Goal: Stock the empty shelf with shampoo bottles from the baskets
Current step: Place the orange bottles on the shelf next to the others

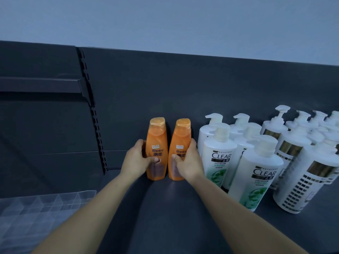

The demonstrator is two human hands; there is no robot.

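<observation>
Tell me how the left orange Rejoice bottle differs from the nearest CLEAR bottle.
The left Rejoice bottle is orange with a flip cap; the nearest CLEAR bottle is white with a pump top. The left Rejoice bottle looks slimmer. The left hand grips the left Rejoice bottle; nothing holds the nearest CLEAR bottle. Both stand upright on the shelf.

A pale blue-grey painted wall [165,21] is seen far above a dark grey metal back panel [183,85], which is divided at left by a black slotted upright [96,125].
</observation>
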